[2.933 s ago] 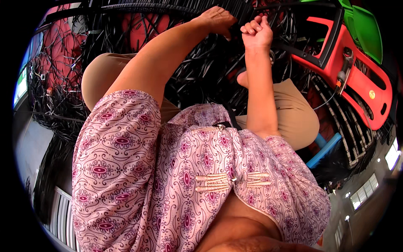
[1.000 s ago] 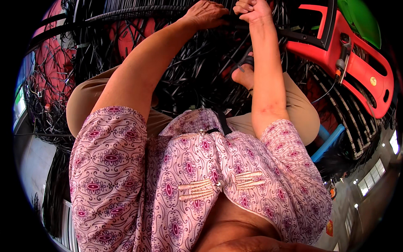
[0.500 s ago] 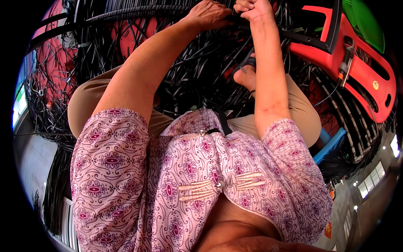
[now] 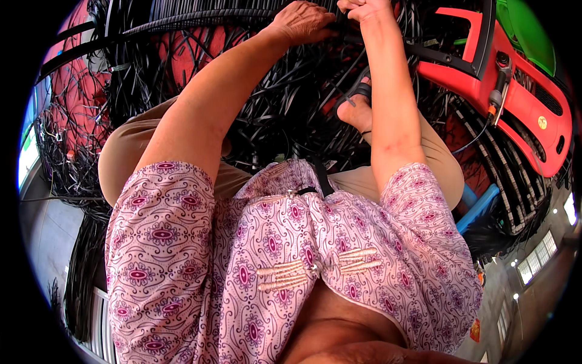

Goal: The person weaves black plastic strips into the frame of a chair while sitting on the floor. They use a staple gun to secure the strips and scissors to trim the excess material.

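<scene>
My left hand [image 4: 303, 23] is at the upper edge, over a frame with rows of black strips [image 4: 206, 9] strung across it. Its fingers are drawn together and point right; whatever lies between the fingertips is too dark to make out. Close beside it on the right, my right hand [image 4: 367, 8] has curled fingers, partly cut off by the picture's top. What it pinches, if anything, cannot be seen. A gap separates the two hands. Loose black strips [image 4: 273, 109] lie in a tangle below them, between my bent legs.
A red plastic chair [image 4: 527, 100] stands at the right, with a hand tool [image 4: 500, 85] and its thin cable resting on it. Behind it is a green plastic piece [image 4: 527, 30]. A blue bar [image 4: 479, 211] lies lower right. My sandalled foot [image 4: 354, 112] is amid the strips.
My right hand has shifted slightly up, so more of it is cut off. My left hand stays nearly in place, and both forearms have moved a little.
</scene>
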The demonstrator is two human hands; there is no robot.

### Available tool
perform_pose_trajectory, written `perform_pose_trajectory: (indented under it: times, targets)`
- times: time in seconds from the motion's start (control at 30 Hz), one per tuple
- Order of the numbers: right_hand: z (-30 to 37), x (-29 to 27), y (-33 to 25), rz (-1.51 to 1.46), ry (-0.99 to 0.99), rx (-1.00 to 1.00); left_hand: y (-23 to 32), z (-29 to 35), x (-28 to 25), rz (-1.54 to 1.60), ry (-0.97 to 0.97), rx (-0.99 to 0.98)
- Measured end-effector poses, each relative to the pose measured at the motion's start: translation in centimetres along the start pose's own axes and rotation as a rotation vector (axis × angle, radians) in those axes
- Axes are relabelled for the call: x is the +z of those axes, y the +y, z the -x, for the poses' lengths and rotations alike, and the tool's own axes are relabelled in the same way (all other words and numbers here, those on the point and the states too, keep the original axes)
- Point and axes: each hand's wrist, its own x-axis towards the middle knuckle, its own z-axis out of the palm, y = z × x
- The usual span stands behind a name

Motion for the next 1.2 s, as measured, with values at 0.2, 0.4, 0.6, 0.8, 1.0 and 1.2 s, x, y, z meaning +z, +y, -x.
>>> perform_pose_trajectory:
  times: [0.2,0.4,0.6,0.8,1.0,1.2]
  targets:
    - [-4.0,-0.4,0.9,0.067,0.13,0.05,-0.1,1.2,0.0,0.015,0.046,-0.028]
    - [-6.9,-5.2,4.2,0.121,-0.011,-0.281,1.2,-0.6,-1.7,-0.082,-0.057,-0.03]
    - [-14.1,-10.7,7.3,1.537,0.511,-0.509,1.0,0.6,-1.7,0.183,0.18,0.017]
    - [-11.4,-7.8,6.9,1.394,0.638,-0.334,2.6,0.4,-1.7,0.248,0.105,-0.131]
    - [-11.6,-7.0,7.6,0.296,0.372,-0.33,3.3,0.6,-0.8,0.265,-0.001,-0.186]
    - [-3.3,-2.0,5.7,1.25,0.695,-0.368,3.6,0.9,0.3,0.261,-0.032,-0.144]
